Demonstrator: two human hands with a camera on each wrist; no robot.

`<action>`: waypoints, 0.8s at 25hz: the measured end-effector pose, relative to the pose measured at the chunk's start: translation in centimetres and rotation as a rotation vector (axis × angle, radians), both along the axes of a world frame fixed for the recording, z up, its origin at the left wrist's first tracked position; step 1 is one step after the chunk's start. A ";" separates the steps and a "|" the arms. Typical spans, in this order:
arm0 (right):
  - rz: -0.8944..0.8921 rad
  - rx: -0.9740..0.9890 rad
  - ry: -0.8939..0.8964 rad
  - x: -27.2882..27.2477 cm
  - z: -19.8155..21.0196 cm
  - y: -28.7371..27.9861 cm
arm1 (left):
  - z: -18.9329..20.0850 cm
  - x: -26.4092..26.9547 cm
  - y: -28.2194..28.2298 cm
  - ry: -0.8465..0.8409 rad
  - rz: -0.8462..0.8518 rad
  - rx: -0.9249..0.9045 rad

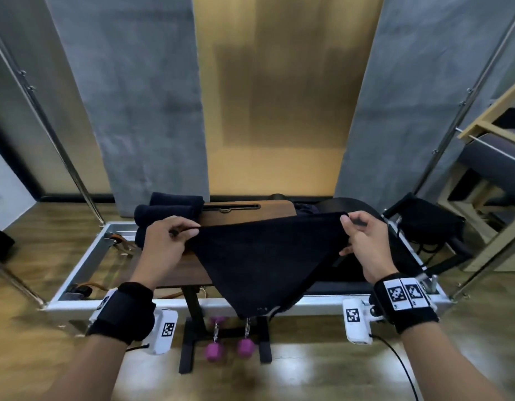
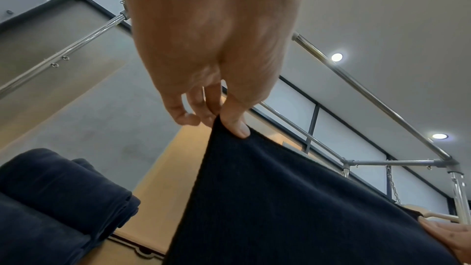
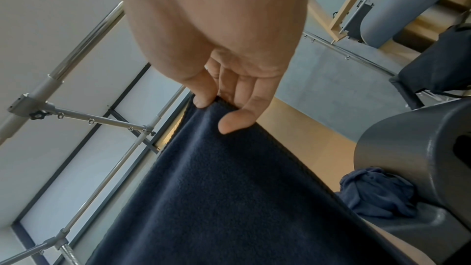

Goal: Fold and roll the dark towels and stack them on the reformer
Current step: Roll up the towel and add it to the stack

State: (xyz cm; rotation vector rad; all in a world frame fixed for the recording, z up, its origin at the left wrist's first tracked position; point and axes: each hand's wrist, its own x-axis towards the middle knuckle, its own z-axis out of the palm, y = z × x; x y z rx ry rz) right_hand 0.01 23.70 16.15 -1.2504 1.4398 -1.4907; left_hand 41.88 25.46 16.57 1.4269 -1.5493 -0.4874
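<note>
A dark navy towel (image 1: 259,256) hangs spread between my hands above the reformer (image 1: 85,256), its lower edge drooping over the front rail. My left hand (image 1: 175,235) pinches its upper left corner; in the left wrist view the thumb presses the towel (image 2: 280,198) against the fingers (image 2: 234,124). My right hand (image 1: 357,238) pinches the upper right corner, seen in the right wrist view where the thumb and fingers (image 3: 237,116) clamp the towel's (image 3: 224,198) hem. Rolled dark towels (image 1: 169,211) lie stacked at the back left on the reformer, also low in the left wrist view as rolled towels (image 2: 56,192).
A crumpled dark towel (image 3: 377,194) lies beside a grey curved block (image 3: 418,152) on the right. A wooden board (image 1: 247,212) sits behind the held towel. Purple dumbbells (image 1: 230,347) lie on the floor under the front rail. Metal frame poles (image 1: 47,125) rise at both sides.
</note>
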 end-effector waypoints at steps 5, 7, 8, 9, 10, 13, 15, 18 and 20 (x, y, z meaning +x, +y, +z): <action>-0.080 -0.020 0.046 1.9 0.9 -1.3 | 0.6 -0.2 -1.4 -0.019 0.217 -0.180; -0.170 -0.037 0.109 2.7 0.8 -2.7 | 0.8 -0.2 -2.5 -0.100 0.360 -0.164; -0.185 -0.046 0.107 3.3 0.6 -3.5 | 0.7 -0.2 -3.2 -0.119 0.413 -0.151; -0.171 -0.050 0.063 3.8 0.2 -4.4 | 0.5 -0.3 -4.0 -0.109 0.439 -0.141; -0.141 -0.038 -0.002 4.4 -0.3 -5.4 | 0.2 -0.5 -5.0 -0.059 0.434 -0.119; -0.057 0.069 -0.147 6.0 -2.0 -8.9 | -1.6 -1.8 -8.2 0.304 0.317 0.038; -0.021 0.130 -0.226 6.9 -3.3 -11.9 | -3.5 -2.6 -11.4 0.477 0.278 0.119; -0.026 0.187 -0.312 7.7 -5.3 -17.2 | -6.2 -3.3 -17.1 0.588 0.329 0.173; -0.038 0.229 -0.323 7.8 -6.8 -20.7 | -8.3 -3.5 -21.0 0.614 0.387 0.202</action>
